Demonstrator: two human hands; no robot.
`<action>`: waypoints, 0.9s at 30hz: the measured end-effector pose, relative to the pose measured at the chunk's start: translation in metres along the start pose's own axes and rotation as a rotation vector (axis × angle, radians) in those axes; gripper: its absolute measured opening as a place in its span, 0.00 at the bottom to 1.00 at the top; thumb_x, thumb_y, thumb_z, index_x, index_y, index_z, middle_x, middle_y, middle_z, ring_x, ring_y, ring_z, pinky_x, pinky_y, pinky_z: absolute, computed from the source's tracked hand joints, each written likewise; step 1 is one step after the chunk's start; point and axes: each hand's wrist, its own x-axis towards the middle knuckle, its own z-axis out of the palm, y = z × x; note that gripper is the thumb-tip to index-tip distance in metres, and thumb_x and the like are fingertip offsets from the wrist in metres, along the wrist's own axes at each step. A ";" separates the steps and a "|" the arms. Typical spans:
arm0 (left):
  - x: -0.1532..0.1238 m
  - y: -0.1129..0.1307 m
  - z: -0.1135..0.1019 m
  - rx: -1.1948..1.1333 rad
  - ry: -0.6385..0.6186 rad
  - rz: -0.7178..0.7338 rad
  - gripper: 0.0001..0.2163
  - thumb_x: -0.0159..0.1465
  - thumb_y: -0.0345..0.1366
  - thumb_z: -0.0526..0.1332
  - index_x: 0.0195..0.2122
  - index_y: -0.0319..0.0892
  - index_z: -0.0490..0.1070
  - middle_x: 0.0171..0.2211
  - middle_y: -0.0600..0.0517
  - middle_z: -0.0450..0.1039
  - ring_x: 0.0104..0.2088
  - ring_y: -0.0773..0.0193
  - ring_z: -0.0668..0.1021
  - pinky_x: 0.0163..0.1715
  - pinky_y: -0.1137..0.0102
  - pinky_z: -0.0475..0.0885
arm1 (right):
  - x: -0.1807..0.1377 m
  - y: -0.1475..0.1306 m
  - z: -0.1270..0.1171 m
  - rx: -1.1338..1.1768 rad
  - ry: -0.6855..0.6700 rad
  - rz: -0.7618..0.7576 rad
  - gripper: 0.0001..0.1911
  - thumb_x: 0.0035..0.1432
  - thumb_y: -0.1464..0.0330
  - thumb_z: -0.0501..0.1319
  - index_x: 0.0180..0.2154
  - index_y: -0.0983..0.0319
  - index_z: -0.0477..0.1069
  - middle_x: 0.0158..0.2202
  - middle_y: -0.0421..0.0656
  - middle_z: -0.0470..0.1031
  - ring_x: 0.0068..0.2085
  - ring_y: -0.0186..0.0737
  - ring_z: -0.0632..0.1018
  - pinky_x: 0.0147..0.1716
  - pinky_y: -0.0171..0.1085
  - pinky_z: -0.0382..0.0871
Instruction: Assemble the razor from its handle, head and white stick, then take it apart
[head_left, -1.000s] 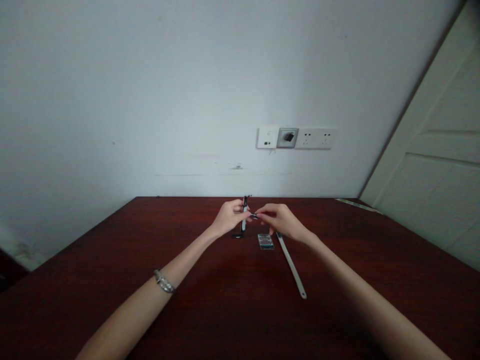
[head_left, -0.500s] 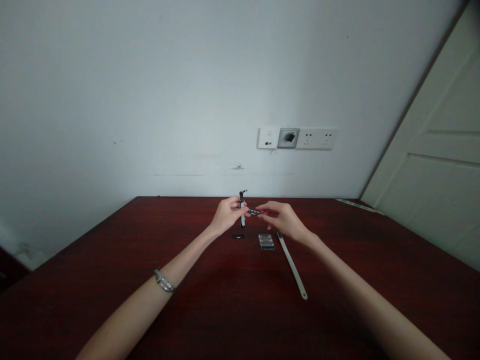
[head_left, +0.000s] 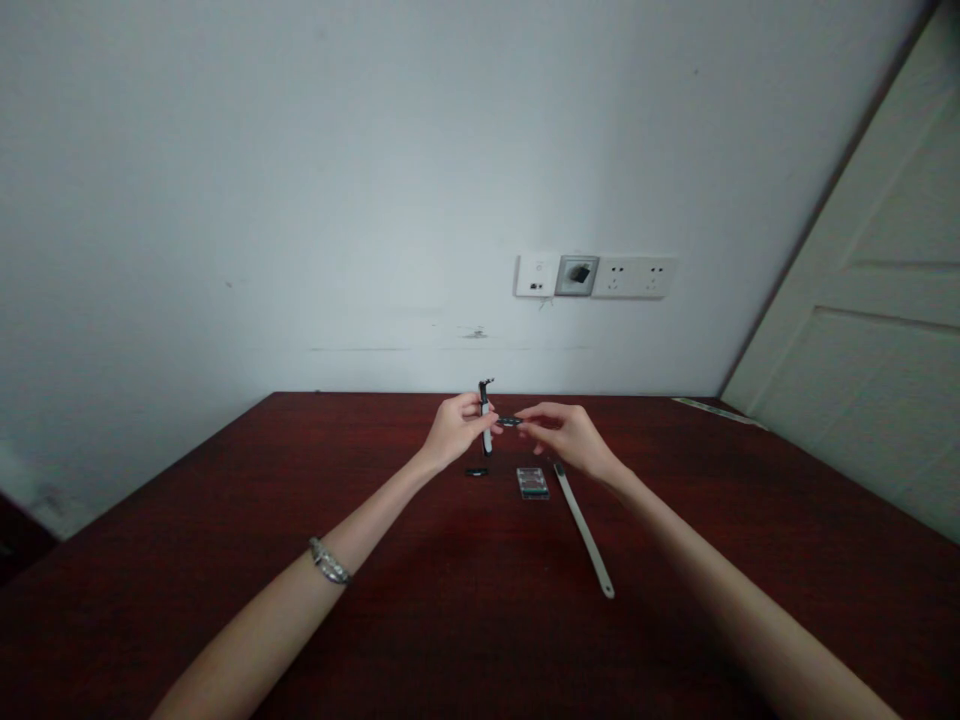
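My left hand [head_left: 454,428] is closed around a white-and-black razor handle [head_left: 486,436], held upright with its bent black neck at the top. Between the fingertips of my right hand [head_left: 564,436] is a small dark razor cartridge [head_left: 509,421]; its left end reaches my left thumb, and I cannot tell if both hands grip it. Below the hands, a second small black piece [head_left: 476,472], similar in shape, lies on the table. A clear plastic case [head_left: 532,484] with something greenish at its near edge lies to the right of that.
A long pale handle [head_left: 586,535] with a dark far end and a hole at its near end lies right of the case. The dark red wooden table [head_left: 375,640] meets a white wall with sockets [head_left: 630,278]. A pale door [head_left: 885,320] stands at right.
The razor cartridge in my right fingers has turned slightly, to lie more level. My right hand has shifted a touch to the right; the left hand and razor handle hardly differ.
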 end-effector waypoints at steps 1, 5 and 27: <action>0.000 0.000 0.001 -0.008 0.000 0.000 0.10 0.54 0.34 0.64 0.33 0.35 0.67 0.27 0.48 0.74 0.28 0.60 0.80 0.26 0.72 0.73 | 0.000 0.000 0.000 0.028 0.005 0.027 0.19 0.49 0.58 0.63 0.37 0.67 0.75 0.28 0.45 0.77 0.20 0.32 0.74 0.19 0.33 0.72; 0.000 0.003 0.000 -0.018 0.002 0.000 0.10 0.54 0.35 0.64 0.33 0.36 0.67 0.26 0.49 0.74 0.28 0.60 0.80 0.26 0.72 0.73 | 0.001 0.001 0.003 0.124 0.029 0.077 0.22 0.46 0.57 0.64 0.37 0.68 0.75 0.26 0.46 0.78 0.18 0.32 0.74 0.18 0.33 0.72; -0.009 0.005 0.003 0.074 0.021 0.090 0.16 0.54 0.42 0.64 0.35 0.41 0.58 0.21 0.57 0.70 0.17 0.67 0.75 0.17 0.75 0.70 | 0.032 -0.005 0.005 0.339 0.172 0.062 0.19 0.41 0.60 0.68 0.33 0.68 0.75 0.29 0.49 0.78 0.31 0.44 0.80 0.19 0.33 0.75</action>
